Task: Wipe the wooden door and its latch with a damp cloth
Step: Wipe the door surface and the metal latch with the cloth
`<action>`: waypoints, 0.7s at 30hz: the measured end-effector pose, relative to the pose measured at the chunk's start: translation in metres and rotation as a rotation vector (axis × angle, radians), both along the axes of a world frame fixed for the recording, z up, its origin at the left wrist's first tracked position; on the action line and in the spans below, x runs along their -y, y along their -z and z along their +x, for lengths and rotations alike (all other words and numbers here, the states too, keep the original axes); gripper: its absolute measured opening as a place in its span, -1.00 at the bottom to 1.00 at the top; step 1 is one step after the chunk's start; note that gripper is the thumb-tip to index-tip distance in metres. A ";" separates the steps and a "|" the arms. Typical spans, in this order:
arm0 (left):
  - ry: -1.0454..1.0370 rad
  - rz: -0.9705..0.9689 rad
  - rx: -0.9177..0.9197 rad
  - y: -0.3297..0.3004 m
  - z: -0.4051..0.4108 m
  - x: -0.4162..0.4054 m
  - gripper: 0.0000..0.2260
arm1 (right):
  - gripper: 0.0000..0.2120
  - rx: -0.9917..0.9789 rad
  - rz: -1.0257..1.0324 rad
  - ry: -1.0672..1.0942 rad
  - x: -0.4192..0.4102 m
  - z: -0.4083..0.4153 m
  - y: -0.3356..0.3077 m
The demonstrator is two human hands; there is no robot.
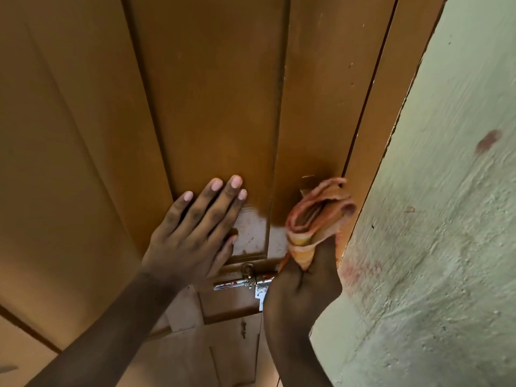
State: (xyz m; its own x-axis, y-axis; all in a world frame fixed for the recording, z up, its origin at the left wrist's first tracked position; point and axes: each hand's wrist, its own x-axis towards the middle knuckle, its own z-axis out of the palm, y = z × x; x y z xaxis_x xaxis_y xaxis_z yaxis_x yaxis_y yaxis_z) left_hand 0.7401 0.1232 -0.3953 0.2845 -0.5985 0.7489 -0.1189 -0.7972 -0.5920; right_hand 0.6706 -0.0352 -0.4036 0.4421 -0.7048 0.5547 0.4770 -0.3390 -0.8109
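Observation:
A brown panelled wooden door [212, 88] fills the view, seen from close below. My left hand [195, 233] lies flat on it with fingers spread, just above the latch. A shiny metal sliding latch [240, 282] sits low on the door, partly hidden behind my right hand. My right hand [301, 297] grips a bunched orange and pink cloth [318, 216], which is pressed against the door's right edge above the latch. A darker, damp-looking patch spreads on the wood around the cloth.
A pale green rough plaster wall [446, 219] with reddish stains stands close on the right, next to the door frame [374, 129]. A small keyhole plate [243, 329] sits below the latch.

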 end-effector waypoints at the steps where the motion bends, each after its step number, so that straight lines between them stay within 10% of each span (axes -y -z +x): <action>1: 0.000 0.008 0.003 0.001 0.001 0.000 -0.34 | -0.57 0.010 -0.035 0.008 -0.001 0.002 0.001; 8: -0.012 0.005 0.008 0.000 0.000 0.000 -0.35 | -0.65 -0.037 0.147 -0.030 0.011 0.002 -0.009; 15: -0.004 0.006 -0.003 0.001 0.002 -0.001 -0.31 | -0.54 -0.044 -0.754 0.024 0.019 0.020 0.027; 21: 0.018 0.014 0.001 0.001 0.003 -0.001 -0.37 | -0.36 -0.090 -0.828 0.061 0.029 0.021 0.066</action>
State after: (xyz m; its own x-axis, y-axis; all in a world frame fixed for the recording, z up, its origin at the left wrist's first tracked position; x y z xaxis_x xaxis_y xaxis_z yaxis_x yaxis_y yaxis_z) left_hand 0.7431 0.1244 -0.3962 0.2733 -0.6137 0.7407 -0.1327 -0.7867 -0.6029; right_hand 0.6914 -0.0640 -0.4695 0.4836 -0.1088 0.8685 0.3840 -0.8653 -0.3222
